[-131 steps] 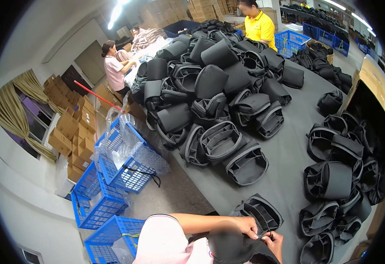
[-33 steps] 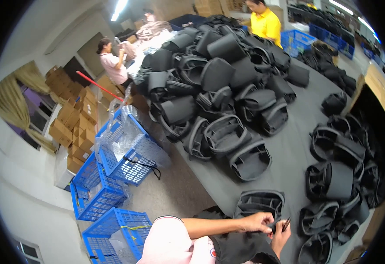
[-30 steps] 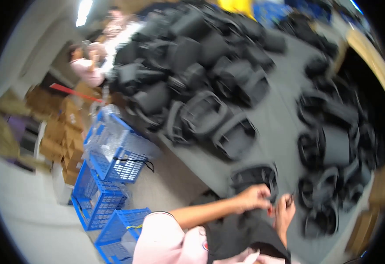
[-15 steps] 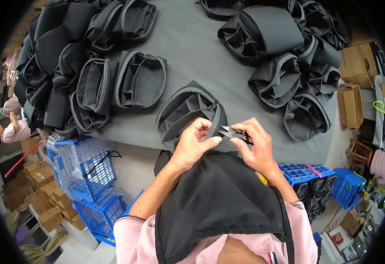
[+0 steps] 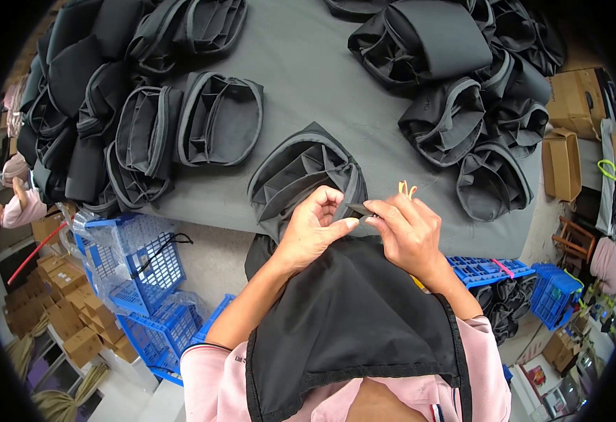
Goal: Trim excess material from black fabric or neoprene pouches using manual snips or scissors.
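Observation:
In front of me an unzipped black pouch (image 5: 295, 184) with inner dividers lies tilted at the table's near edge. My left hand (image 5: 315, 224) is closed on its right-hand rim, thumb and fingers pinching the zipper edge. Close beside it, my right hand (image 5: 410, 228) is closed around small thread snips, whose orange handle end (image 5: 407, 189) sticks up above the fingers. A dark pointed piece (image 5: 358, 209) shows between the right fingertips and the rim; whether it is blade or fabric I cannot make out. A black apron (image 5: 350, 302) hangs below my hands.
Black pouches (image 5: 222, 119) crowd the grey table (image 5: 308, 63) at left, with more pouches (image 5: 494, 183) at right. Blue crates (image 5: 146, 271) stand below left, another crate (image 5: 557, 295) at right. Cardboard boxes (image 5: 561, 165) sit at far right. A person in pink (image 5: 27, 204) is at far left.
My right hand has turned the snips: the silver blades no longer show, and the orange handle end now points up. The left hand keeps its hold on the pouch rim.

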Demonstrator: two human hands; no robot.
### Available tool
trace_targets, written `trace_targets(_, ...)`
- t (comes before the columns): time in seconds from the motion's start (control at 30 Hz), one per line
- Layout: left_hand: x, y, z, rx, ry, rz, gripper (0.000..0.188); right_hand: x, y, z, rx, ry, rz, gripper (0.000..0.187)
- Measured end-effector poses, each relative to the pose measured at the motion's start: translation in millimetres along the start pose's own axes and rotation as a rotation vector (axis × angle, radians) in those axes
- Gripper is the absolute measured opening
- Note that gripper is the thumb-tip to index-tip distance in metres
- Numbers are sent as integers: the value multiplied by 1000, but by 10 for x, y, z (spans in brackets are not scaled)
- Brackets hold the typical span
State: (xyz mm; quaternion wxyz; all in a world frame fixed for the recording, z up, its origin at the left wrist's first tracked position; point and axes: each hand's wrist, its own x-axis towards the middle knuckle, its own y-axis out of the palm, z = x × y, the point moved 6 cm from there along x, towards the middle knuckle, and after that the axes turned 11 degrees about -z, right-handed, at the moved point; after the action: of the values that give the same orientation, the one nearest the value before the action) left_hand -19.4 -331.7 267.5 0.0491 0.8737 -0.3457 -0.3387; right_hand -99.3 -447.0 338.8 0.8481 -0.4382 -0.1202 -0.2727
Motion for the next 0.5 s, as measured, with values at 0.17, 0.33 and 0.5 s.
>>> trace_targets(0.17, -50, 8, -74, -46, 103, 9, 26, -96, -25, -143, 238, 171, -137, 22)
trace_targets(0.33, -151, -111, 55, -197, -55, 94, 24, -292, 280, -230, 1004, 791, 6, 20)
trace_targets(0.5, -124, -248, 34, -63, -145, -77, 22, -267, 268, -143, 932, 671, 17, 23)
